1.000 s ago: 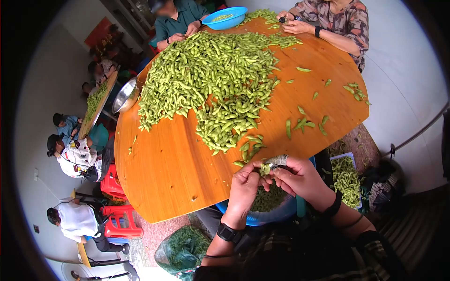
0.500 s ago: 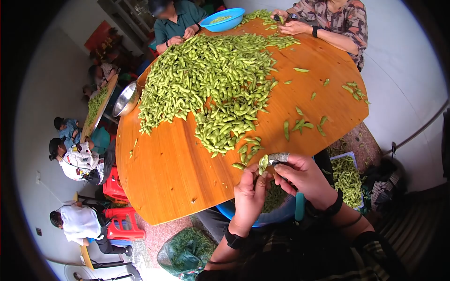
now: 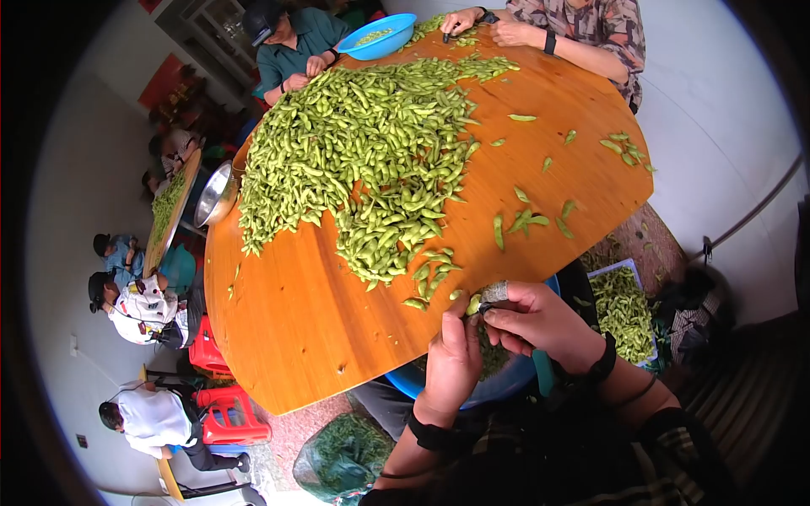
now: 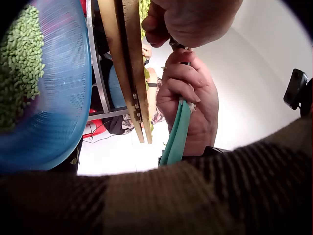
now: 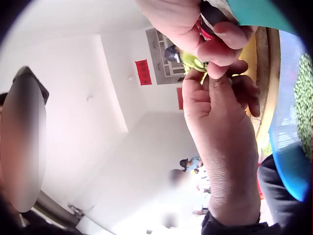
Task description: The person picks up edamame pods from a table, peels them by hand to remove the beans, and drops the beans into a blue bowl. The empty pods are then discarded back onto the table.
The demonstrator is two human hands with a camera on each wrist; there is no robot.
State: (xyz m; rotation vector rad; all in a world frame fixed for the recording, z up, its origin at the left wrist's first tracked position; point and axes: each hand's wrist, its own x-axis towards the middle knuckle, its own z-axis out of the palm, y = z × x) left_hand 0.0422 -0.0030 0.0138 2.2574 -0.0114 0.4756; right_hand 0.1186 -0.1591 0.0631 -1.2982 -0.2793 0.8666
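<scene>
The left hand (image 3: pixel 451 361) pinches an edamame pod (image 3: pixel 474 304), probably light, pliable and slick, best held near one end; the right hand (image 3: pixel 550 327) grips a teal-handled tool (image 3: pixel 543 373).

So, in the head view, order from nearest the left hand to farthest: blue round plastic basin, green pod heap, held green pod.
1. Held green pod: pinched by the left hand.
2. Green pod heap: ahead on the wooden tabletop.
3. Blue round plastic basin: at its far edge.

A glossy wood table (image 3: pixel 295 337), shiny metal bowl (image 3: pixel 216 194) at left and smooth plastic handle (image 3: pixel 543 373) at lower right are seen
</scene>
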